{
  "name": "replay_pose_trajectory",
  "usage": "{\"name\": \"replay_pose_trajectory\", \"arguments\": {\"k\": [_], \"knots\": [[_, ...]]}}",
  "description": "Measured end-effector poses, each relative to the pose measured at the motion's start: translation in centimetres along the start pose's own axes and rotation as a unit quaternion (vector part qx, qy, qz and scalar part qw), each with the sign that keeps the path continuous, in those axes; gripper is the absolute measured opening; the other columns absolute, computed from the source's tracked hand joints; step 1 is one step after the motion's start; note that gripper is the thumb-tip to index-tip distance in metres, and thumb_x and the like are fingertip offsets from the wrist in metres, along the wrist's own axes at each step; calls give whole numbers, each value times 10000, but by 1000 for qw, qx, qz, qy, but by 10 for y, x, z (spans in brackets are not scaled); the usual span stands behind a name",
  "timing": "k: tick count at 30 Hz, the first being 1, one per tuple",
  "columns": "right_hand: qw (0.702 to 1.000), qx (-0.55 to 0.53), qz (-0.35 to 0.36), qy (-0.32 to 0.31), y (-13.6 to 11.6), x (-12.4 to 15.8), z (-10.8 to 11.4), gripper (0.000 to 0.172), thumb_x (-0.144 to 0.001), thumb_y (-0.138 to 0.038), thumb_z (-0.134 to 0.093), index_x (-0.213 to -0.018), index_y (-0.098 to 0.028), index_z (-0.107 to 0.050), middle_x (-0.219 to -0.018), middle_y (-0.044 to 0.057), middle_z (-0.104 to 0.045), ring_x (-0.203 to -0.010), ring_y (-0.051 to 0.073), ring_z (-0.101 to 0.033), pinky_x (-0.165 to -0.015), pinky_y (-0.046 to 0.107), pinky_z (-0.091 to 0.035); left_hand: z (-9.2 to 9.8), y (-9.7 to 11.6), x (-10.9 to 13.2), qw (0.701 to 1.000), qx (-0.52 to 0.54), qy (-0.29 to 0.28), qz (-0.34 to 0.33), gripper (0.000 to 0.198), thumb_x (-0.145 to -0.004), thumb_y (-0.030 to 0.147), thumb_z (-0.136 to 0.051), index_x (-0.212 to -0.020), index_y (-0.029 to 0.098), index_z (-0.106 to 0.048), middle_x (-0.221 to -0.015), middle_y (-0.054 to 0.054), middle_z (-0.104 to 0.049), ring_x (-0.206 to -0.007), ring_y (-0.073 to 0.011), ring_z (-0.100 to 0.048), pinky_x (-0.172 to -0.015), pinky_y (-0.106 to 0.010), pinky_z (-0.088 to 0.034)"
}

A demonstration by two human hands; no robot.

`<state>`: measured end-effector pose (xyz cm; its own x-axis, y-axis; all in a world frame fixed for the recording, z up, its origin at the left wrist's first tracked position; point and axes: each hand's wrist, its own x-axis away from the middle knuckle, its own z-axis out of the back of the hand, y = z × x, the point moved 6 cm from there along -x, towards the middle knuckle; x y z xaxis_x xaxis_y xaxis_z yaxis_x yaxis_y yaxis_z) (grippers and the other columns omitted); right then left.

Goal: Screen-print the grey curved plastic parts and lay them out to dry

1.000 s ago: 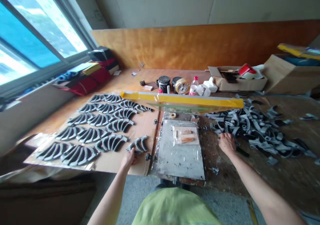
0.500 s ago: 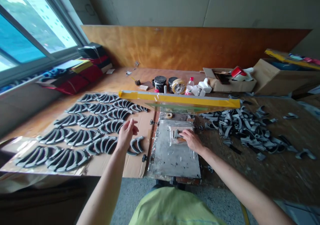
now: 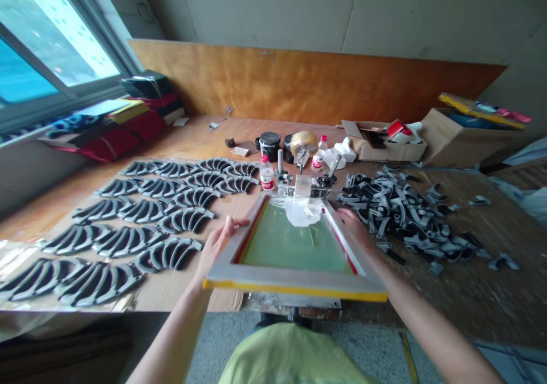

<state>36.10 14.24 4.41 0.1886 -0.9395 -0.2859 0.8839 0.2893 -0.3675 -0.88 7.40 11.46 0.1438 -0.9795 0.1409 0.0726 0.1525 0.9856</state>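
A screen-printing frame (image 3: 294,280) with green mesh, grey rails and a yellow front edge lies lowered in front of me. My left hand (image 3: 216,244) grips its left rail with the fingers curled over the edge. On the right rail sits my right hand (image 3: 356,227), closed on it. A white smear of ink (image 3: 301,213) lies at the far end of the mesh. The plate under the frame is hidden. Rows of dark curved plastic parts (image 3: 128,239) lie on a cardboard sheet (image 3: 179,290) to the left. A loose pile of grey parts (image 3: 401,213) lies to the right.
Behind the frame stand a small red-capped bottle (image 3: 266,176), black ink tins (image 3: 269,143) and a tape roll (image 3: 303,142). Cardboard boxes (image 3: 453,136) sit at the back right. A stack of red and black items (image 3: 128,127) lies under the window at left.
The frame has swung down from its raised position over the plate. My left hand left the curved parts and my right hand left the plate; both now hold the frame's sides.
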Motion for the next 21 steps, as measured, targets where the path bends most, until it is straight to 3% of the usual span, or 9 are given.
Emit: {"name": "replay_pose_trajectory", "arguments": {"k": [2,4,6,8,11,13,17,21], "knots": [[999,-3,4,39,-5,-27,17,388,-954,-265,-409,-1296,-198,-578,-1243,128,-597,-1146,261,-569,-1018,454,-458,-1,-39,16,997,-14,-18,71,626,-735,687,-619,-1095,184,-713,-863,-59,-724,-769,-229,-658,-637,-288,-504],[998,5,46,52,-30,-55,21,451,-905,-272,-545,-1346,-179,-528,-1359,141,-519,-1230,267,-512,-1058,430,-431,-5,-75,23,994,-15,-19,109,728,-679,666,-682,-1234,196,-655,-827,-53,-720,-746,-240,-669,-628,-301,-516],[995,40,95,19,-61,-78,11,531,-839,-226,-647,-1349,-170,-512,-1380,143,-497,-1253,277,-484,-1040,408,-439,-10,-104,24,992,-20,-14,127,838,-671,658,-690,-1354,190,-562,-799,-46,-713,-725,-239,-670,-623,-310,-520],[990,87,102,-39,-80,-92,-7,437,-817,-175,-659,-1246,-176,-577,-1253,128,-580,-1145,261,-546,-948,364,-479,-14,-125,21,991,-32,-12,131,872,-704,652,-664,-1417,181,-489,-806,-37,-708,-730,-227,-665,-649,-312,-522],[982,126,76,-117,-84,-95,-31,185,-841,-140,-598,-1009,-193,-654,-1003,78,-667,-926,201,-605,-801,280,-484,-17,-141,16,991,-39,-25,127,841,-755,643,-623,-1429,165,-464,-831,-31,-700,-764,-214,-655,-701,-307,-517],[979,130,71,-139,-80,-89,-39,125,-838,-134,-575,-904,-188,-665,-927,68,-683,-885,190,-602,-774,264,-469,-17,-146,15,991,-35,-35,127,817,-775,638,-608,-1421,157,-468,-845,-33,-695,-789,-212,-649,-721,-302,-511],[979,120,101,-128,-83,-69,-43,170,-787,-85,-544,-849,-173,-676,-912,89,-693,-909,221,-588,-800,311,-458,-17,-151,15,990,-16,-44,134,799,-780,628,-609,-1401,143,-480,-879,-42,-694,-837,-218,-649,-753,-300,-508],[965,91,179,-169,-96,-33,-40,262,-745,-13,-499,-831,-174,-687,-851,81,-685,-875,224,-579,-775,325,-448,-17,-156,15,990,-3,-45,137,786,-779,618,-618,-1390,141,-490,-890,-44,-698,-864,-221,-652,-783,-306,-513]]}}
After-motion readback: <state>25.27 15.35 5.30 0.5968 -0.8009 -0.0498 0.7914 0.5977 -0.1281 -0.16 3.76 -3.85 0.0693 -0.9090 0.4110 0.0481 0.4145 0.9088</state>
